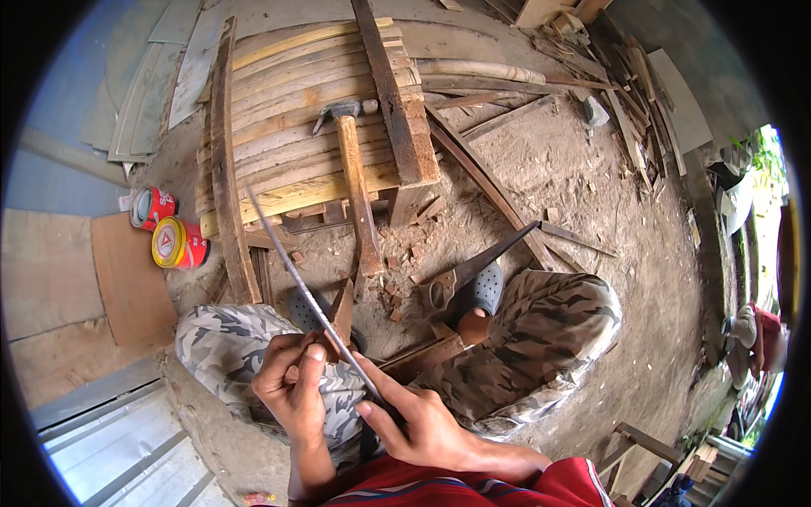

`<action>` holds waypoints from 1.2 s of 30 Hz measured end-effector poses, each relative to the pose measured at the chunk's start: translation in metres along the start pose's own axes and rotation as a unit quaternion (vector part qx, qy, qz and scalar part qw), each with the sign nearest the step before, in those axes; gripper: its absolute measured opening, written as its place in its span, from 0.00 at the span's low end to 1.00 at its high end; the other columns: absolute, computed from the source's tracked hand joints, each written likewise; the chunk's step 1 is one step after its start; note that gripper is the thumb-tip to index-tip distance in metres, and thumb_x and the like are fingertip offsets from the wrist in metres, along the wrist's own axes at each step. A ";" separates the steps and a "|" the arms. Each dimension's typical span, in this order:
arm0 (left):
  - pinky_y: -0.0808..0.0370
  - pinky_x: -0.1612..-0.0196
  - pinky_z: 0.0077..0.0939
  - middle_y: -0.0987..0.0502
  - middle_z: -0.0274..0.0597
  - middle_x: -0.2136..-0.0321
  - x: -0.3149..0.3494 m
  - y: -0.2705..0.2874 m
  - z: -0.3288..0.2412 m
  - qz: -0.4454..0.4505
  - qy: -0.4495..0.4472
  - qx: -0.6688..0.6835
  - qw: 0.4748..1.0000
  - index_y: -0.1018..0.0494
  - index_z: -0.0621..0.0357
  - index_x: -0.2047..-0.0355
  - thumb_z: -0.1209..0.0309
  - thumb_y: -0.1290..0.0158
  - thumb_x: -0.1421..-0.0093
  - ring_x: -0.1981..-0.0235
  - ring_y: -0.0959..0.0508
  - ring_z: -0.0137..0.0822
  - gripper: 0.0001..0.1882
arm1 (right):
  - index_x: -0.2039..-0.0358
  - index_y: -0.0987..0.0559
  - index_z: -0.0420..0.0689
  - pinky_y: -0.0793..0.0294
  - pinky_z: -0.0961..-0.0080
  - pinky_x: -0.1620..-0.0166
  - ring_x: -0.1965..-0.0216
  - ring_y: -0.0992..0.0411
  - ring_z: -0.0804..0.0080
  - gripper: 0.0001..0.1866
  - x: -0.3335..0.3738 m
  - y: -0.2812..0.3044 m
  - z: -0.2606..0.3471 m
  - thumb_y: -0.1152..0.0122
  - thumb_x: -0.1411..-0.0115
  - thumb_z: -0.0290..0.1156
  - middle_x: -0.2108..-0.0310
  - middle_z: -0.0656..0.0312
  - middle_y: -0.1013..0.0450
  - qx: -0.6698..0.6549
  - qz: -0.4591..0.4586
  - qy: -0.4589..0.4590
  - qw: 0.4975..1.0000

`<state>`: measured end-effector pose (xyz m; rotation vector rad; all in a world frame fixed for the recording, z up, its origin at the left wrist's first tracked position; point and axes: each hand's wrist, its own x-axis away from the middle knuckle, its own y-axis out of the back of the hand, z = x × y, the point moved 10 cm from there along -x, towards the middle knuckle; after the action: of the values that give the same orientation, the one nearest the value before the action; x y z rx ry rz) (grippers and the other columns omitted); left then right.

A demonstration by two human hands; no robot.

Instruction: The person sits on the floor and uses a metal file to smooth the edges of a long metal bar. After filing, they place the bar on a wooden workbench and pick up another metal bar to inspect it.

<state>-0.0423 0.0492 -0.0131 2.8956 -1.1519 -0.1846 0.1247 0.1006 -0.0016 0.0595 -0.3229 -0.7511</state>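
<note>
My right hand (427, 427) grips the lower end of a long, thin grey metal strip (291, 266), its thumb and fingers pressed along the sides. The strip slants up and left over my lap and ends above the wooden slats. My left hand (296, 384) is closed in a pinch beside the strip, with its thumb on top. What sits between its fingertips is hidden. A brown wedge-shaped piece of wood (340, 311) stands just beyond those fingertips, partly behind the strip.
Ahead, a claw hammer (351, 160) leans on a slatted wooden platform (296, 101) between dark beams. A wooden-handled handsaw (460, 275) lies by my right clog (487, 287). Red cans (180, 242) stand left. Planks (486, 186) and offcuts litter the dirt floor.
</note>
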 end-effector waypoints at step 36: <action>0.42 0.71 0.14 0.25 0.36 0.51 -0.082 -0.063 0.012 0.182 0.043 -0.001 0.982 0.27 0.54 0.63 0.54 0.60 0.31 0.70 0.36 0.18 0.18 | 0.32 0.38 0.37 0.28 0.79 0.68 0.77 0.30 0.81 0.33 -0.008 0.053 -0.088 0.39 0.34 0.33 0.81 0.61 0.25 -0.068 -0.124 -0.015 0.990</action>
<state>-0.0593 0.1517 -0.0203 2.5981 -1.6284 -0.0501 0.1815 0.1388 -0.0786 -0.0419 -0.2941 -1.0208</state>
